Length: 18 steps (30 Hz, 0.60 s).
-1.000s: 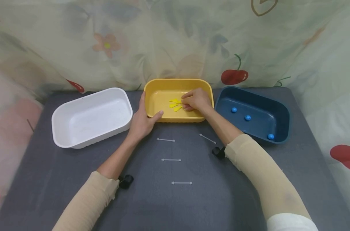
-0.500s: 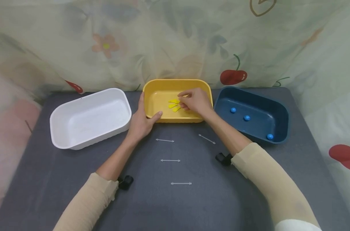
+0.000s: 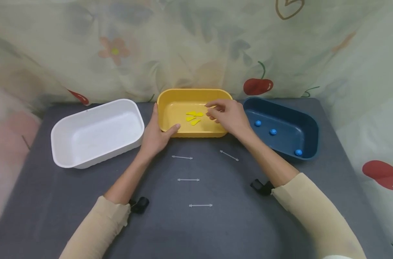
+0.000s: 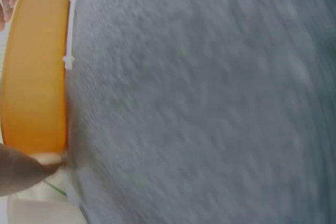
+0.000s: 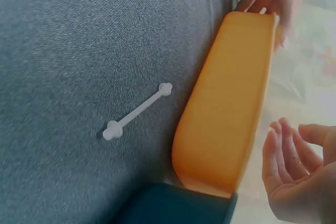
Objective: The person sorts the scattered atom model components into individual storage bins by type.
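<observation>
A yellow tub (image 3: 170,133) stands at the back middle of the table, with several small flat yellow teardrop-shaped pieces (image 3: 195,122) on its floor. My left hand (image 3: 156,135) holds the tub's front left corner, thumb along the front and fingers along the left side. Over the tub's right end hovers my right hand (image 3: 230,114), its fingers loosely bent and the thumb apart from them. The right wrist view shows nothing between the right hand's fingers (image 5: 286,153).
A white tub (image 3: 96,133) stands left. The dark blue tub (image 3: 285,108) on the right contains blue beads (image 3: 272,132). Several thin white rods with knobbed ends (image 3: 188,180) lie on the grey table (image 3: 229,230). A patterned curtain (image 3: 190,46) hangs behind.
My right hand has drawn back to the right from the yellow pieces, its fingers spreading apart, leaving the pieces in view. The left hand has kept its hold on the yellow tub.
</observation>
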Each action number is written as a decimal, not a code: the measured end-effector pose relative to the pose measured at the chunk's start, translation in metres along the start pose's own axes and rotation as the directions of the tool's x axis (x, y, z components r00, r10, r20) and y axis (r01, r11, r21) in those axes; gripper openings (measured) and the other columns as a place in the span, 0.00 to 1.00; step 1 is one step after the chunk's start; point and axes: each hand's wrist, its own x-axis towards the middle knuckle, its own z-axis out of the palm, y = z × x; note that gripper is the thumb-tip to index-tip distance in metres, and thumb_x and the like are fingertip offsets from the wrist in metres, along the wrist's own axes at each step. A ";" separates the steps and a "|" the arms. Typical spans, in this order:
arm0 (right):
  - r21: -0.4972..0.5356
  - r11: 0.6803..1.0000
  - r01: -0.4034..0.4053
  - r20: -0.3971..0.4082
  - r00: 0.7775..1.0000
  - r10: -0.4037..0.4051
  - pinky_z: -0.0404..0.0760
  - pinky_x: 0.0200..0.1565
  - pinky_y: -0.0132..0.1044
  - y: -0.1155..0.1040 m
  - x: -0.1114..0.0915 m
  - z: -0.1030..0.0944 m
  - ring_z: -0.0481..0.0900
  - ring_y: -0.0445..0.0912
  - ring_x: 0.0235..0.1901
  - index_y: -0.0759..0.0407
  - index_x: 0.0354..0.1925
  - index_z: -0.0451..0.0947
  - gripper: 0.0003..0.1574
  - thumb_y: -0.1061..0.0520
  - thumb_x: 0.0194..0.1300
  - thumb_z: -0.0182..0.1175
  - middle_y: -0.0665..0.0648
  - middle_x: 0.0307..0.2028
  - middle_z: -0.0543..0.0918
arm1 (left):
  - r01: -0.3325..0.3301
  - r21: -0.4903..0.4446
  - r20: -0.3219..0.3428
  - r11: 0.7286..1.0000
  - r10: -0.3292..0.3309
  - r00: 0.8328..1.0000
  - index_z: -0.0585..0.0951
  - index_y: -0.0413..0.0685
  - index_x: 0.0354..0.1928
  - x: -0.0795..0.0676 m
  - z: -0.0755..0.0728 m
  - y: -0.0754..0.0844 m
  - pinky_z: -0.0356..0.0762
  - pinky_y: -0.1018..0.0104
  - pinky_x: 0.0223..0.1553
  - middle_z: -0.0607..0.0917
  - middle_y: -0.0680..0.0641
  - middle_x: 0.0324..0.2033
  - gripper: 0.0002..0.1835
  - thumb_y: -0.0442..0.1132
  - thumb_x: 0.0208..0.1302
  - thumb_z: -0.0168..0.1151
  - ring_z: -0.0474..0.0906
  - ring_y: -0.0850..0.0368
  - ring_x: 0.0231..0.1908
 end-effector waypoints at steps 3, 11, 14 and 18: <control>-0.005 1.000 0.021 -0.008 1.000 -0.021 0.82 0.40 0.41 0.001 -0.005 -0.004 0.86 0.49 0.39 0.50 0.53 0.84 0.16 0.50 0.70 0.62 0.51 0.38 0.88 | 0.010 0.002 -0.038 1.000 -0.010 0.999 0.41 0.48 0.80 -0.001 -0.001 0.007 0.47 0.49 0.73 0.45 0.38 0.78 0.56 0.57 0.62 0.66 0.43 0.45 0.76; -0.004 0.995 0.103 0.006 0.995 -0.103 0.79 0.41 0.39 -0.004 -0.023 -0.013 0.83 0.44 0.40 0.50 0.53 0.84 0.16 0.49 0.68 0.64 0.50 0.41 0.88 | -0.075 0.022 -0.107 0.997 0.077 0.991 0.51 0.48 0.79 -0.007 -0.011 0.023 0.46 0.45 0.73 0.47 0.39 0.77 0.50 0.52 0.62 0.67 0.43 0.43 0.76; 0.000 0.992 0.126 0.013 0.992 -0.125 0.79 0.41 0.39 -0.005 -0.030 -0.017 0.83 0.44 0.40 0.50 0.52 0.85 0.16 0.49 0.68 0.65 0.49 0.41 0.88 | -0.126 0.039 -0.132 0.991 0.130 0.983 0.55 0.47 0.77 -0.010 -0.019 0.026 0.50 0.48 0.72 0.52 0.41 0.77 0.46 0.47 0.62 0.67 0.48 0.47 0.76; -0.010 0.993 0.119 0.015 0.993 -0.119 0.80 0.40 0.40 -0.004 -0.039 -0.022 0.83 0.43 0.41 0.49 0.52 0.85 0.16 0.49 0.67 0.66 0.49 0.42 0.87 | -0.192 0.054 -0.164 0.980 0.198 0.966 0.59 0.47 0.76 -0.017 -0.030 0.028 0.53 0.52 0.72 0.60 0.44 0.75 0.44 0.45 0.62 0.69 0.55 0.50 0.74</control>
